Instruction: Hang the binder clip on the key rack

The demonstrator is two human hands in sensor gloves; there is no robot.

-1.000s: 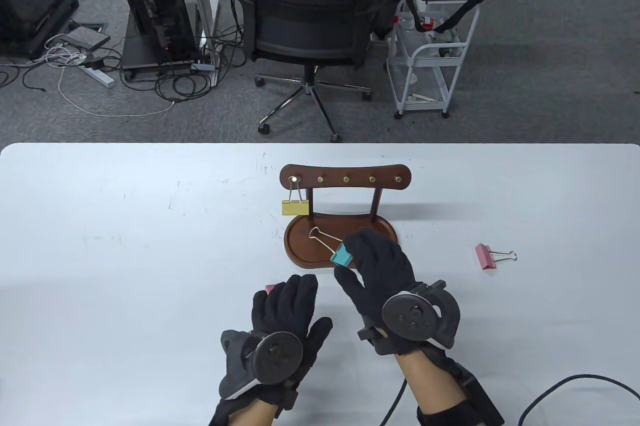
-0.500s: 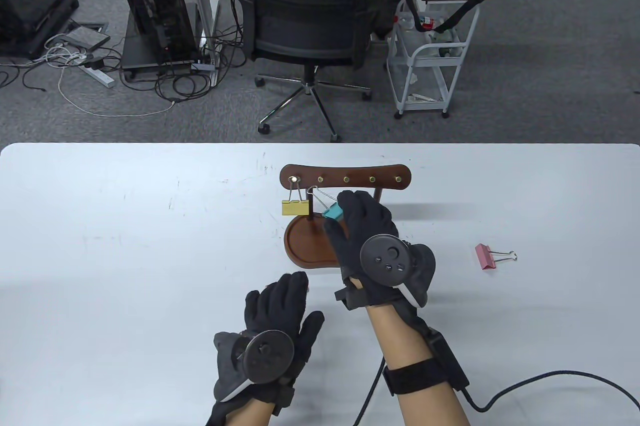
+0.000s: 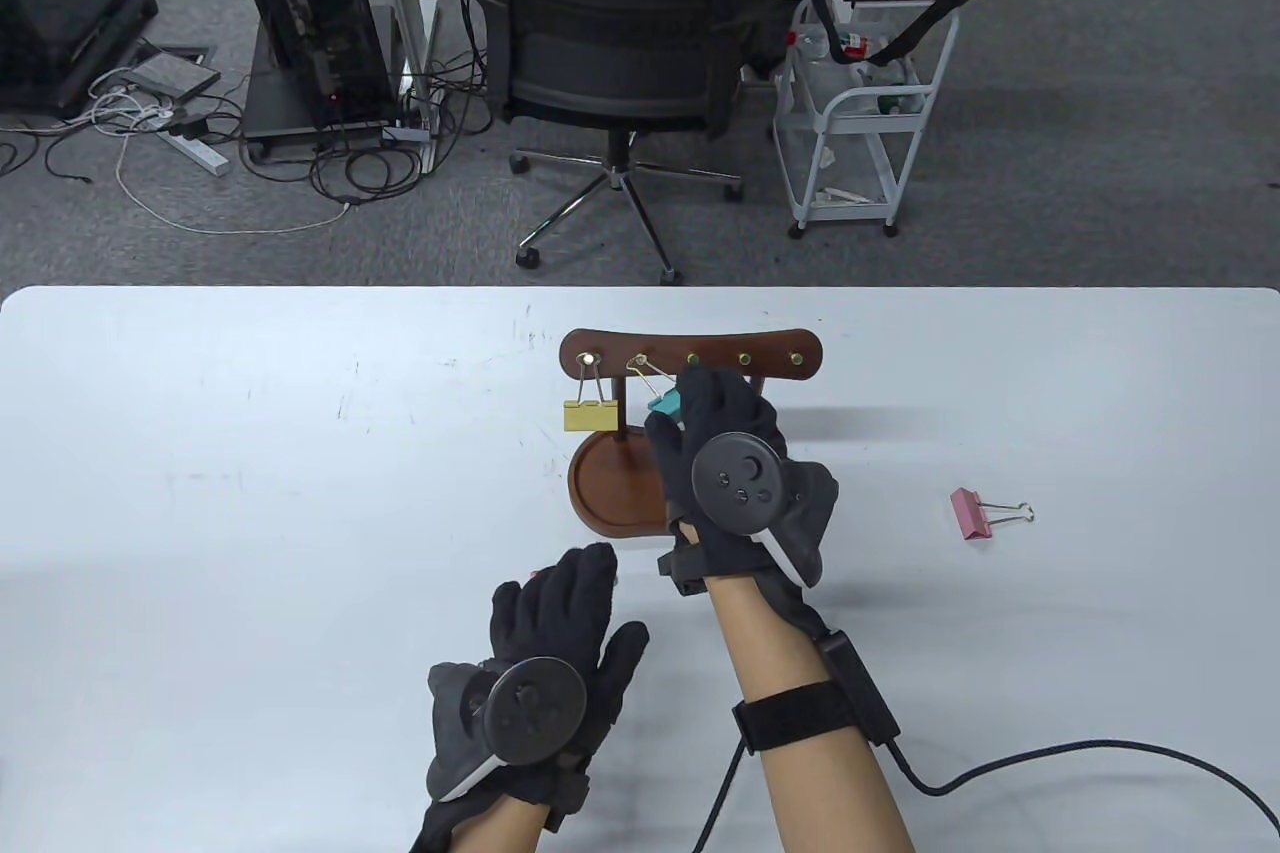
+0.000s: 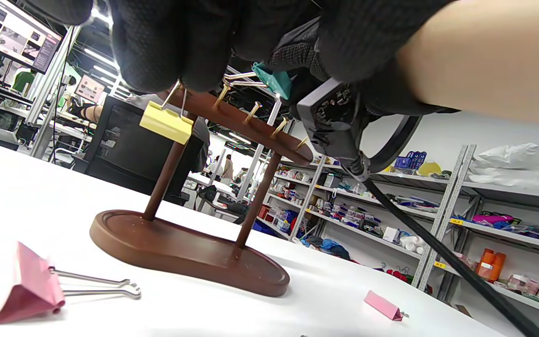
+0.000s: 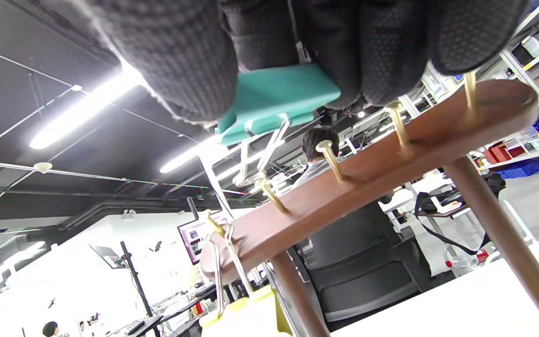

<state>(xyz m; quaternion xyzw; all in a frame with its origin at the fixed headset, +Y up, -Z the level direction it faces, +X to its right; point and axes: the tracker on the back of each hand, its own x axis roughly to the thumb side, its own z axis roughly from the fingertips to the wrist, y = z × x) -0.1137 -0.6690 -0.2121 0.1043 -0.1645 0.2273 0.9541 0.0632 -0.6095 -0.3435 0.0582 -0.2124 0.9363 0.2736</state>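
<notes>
The brown wooden key rack stands mid-table with a row of brass pegs. A yellow binder clip hangs from the leftmost peg. My right hand pinches a teal binder clip in front of the bar. Its wire loop sits right at the head of the second peg; whether it is over the peg I cannot tell. The glove's fingers hide the top of the teal clip. My left hand lies flat on the table below the rack's base, holding nothing.
A pink binder clip lies on the table right of the rack. Another pink clip lies by my left hand. The rack's oval base sits under my right wrist. A black cable trails off to the right. An office chair and a white cart stand beyond the table.
My right hand has carried the teal clip up from over the base to the bar, bringing its loop to the second peg. My left hand has barely shifted.
</notes>
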